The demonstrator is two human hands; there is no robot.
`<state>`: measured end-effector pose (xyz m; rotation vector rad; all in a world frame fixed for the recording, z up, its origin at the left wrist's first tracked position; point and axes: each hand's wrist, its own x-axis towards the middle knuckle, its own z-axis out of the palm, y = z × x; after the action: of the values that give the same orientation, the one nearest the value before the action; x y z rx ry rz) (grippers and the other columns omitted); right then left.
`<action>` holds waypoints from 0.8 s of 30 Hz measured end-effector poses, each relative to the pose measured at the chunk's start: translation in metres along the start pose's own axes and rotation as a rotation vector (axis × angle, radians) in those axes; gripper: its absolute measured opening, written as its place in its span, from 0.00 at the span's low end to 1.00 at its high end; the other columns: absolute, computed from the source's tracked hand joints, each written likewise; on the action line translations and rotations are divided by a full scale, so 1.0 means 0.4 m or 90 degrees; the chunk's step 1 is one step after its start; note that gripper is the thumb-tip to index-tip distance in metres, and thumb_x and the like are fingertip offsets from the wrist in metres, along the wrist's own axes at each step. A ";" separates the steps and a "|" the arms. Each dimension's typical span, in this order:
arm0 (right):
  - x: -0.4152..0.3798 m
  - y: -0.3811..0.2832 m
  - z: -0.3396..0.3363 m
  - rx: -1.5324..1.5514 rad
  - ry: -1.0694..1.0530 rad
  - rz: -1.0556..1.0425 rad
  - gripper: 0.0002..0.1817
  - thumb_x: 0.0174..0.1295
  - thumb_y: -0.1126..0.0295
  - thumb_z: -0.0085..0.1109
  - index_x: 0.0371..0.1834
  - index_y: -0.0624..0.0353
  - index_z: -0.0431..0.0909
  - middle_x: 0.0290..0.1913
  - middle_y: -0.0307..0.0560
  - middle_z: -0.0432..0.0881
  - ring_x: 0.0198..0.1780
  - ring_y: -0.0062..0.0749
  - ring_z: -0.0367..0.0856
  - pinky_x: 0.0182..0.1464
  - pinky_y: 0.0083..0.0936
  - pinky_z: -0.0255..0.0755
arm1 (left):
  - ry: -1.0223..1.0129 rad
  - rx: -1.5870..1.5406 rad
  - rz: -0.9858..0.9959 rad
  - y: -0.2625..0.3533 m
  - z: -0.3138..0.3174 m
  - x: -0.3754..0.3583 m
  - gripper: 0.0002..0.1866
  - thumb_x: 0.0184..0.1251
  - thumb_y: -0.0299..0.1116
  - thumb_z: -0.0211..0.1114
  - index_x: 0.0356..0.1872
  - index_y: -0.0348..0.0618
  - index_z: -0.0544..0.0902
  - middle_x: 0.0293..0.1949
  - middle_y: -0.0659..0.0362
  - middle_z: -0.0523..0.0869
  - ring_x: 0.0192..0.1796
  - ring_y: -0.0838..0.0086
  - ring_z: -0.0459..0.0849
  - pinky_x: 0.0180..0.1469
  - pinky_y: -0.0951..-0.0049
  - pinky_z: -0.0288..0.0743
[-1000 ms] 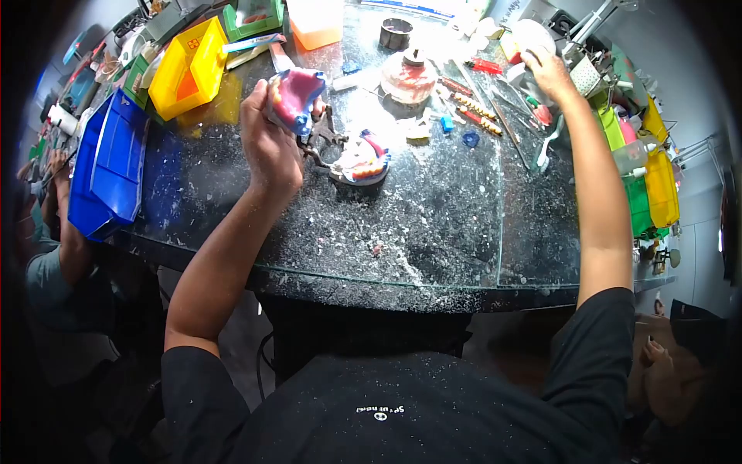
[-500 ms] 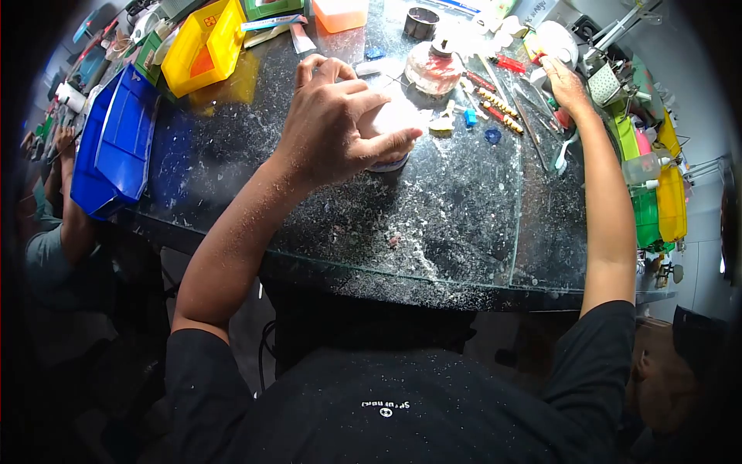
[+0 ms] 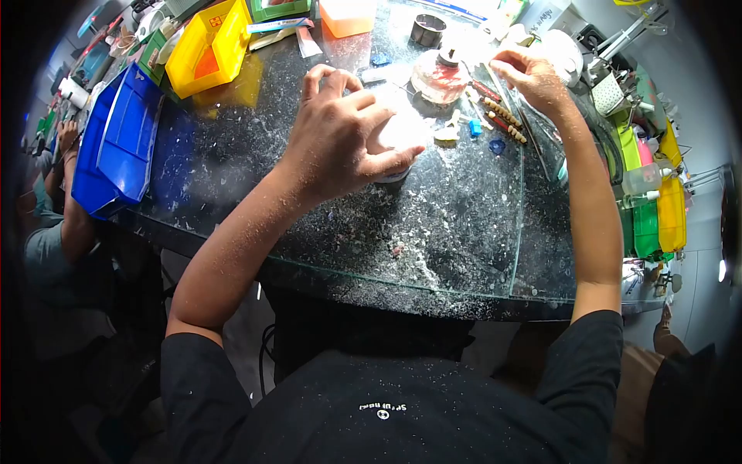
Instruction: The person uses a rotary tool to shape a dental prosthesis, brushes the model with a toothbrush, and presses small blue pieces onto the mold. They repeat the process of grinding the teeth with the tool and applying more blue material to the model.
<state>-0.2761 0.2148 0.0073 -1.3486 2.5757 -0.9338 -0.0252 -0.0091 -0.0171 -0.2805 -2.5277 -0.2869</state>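
Observation:
My left hand [image 3: 336,127] curves over a white rounded object [image 3: 402,130] on the bench, its thumb along the near side and its fingers over the far left. Glare washes out that object's detail. My right hand [image 3: 533,77] is raised at the upper right, thumb and fingers pinched together; glare hides whatever may be between them. Near its fingertips, past the white object, stands a glass spirit lamp [image 3: 440,76] with reddish contents. Tools with ridged tan handles [image 3: 501,116] lie below the right hand, beside a small blue block [image 3: 475,127] and a cream-coloured piece [image 3: 446,134].
A yellow bin [image 3: 207,50] and a blue bin [image 3: 116,147] stand at the left. At the back are an orange-white container [image 3: 346,19] and a black ring [image 3: 428,30]. White crumbs cover the glass-topped bench [image 3: 348,232]. Another person's hand [image 3: 68,135] shows at far left.
My right hand has moved left from beside the red-handled item toward the spirit lamp, its fingers now pinched. My left hand stays on the white object. The view has shifted slightly.

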 end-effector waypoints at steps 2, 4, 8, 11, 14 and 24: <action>-0.016 -0.054 -0.003 -0.102 -0.110 0.037 0.11 0.61 0.66 0.57 0.36 0.63 0.81 0.28 0.37 0.80 0.29 0.19 0.74 0.34 0.20 0.69 | -0.011 0.019 -0.004 0.004 0.001 0.001 0.27 0.54 0.60 0.66 0.39 0.44 0.87 0.33 0.56 0.86 0.48 0.65 0.77 0.64 0.54 0.52; -0.042 -0.130 0.000 -0.090 -0.243 -0.005 0.09 0.60 0.68 0.58 0.32 0.65 0.80 0.25 0.37 0.78 0.27 0.16 0.73 0.31 0.19 0.68 | 0.019 0.000 0.012 0.000 0.003 0.003 0.26 0.55 0.59 0.66 0.31 0.43 0.86 0.32 0.56 0.85 0.47 0.63 0.77 0.63 0.55 0.53; -0.087 -0.315 0.124 -0.075 -0.008 -0.203 0.10 0.65 0.69 0.53 0.35 0.66 0.79 0.33 0.52 0.80 0.33 0.38 0.80 0.37 0.29 0.72 | 0.004 0.000 0.013 -0.004 0.008 0.000 0.29 0.56 0.63 0.64 0.35 0.42 0.86 0.31 0.55 0.85 0.46 0.63 0.78 0.64 0.53 0.54; 0.003 -0.338 0.224 -0.211 0.026 -0.239 0.08 0.52 0.78 0.51 0.33 0.69 0.78 0.39 0.61 0.78 0.44 0.54 0.79 0.45 0.39 0.74 | -0.021 0.009 0.003 0.001 -0.001 -0.002 0.33 0.56 0.66 0.62 0.39 0.41 0.87 0.31 0.54 0.85 0.46 0.63 0.79 0.64 0.53 0.54; 0.113 -0.303 0.318 -0.313 0.170 -0.344 0.07 0.54 0.79 0.49 0.33 0.66 0.76 0.35 0.59 0.77 0.39 0.48 0.79 0.42 0.36 0.74 | -0.035 0.045 -0.010 0.002 -0.022 -0.012 0.35 0.55 0.67 0.62 0.39 0.39 0.87 0.31 0.53 0.86 0.46 0.61 0.78 0.65 0.54 0.54; 0.309 -0.189 0.439 -0.286 0.101 0.079 0.06 0.58 0.76 0.50 0.35 0.63 0.76 0.34 0.56 0.76 0.37 0.42 0.78 0.40 0.34 0.73 | -0.073 0.030 -0.034 -0.014 -0.034 -0.023 0.33 0.54 0.66 0.63 0.37 0.40 0.88 0.34 0.51 0.87 0.48 0.62 0.77 0.63 0.58 0.57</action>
<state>-0.2367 0.0040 -0.0688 -1.2186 3.0813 -0.4737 -0.0121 -0.0191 -0.0121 -0.2176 -2.6543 -0.2369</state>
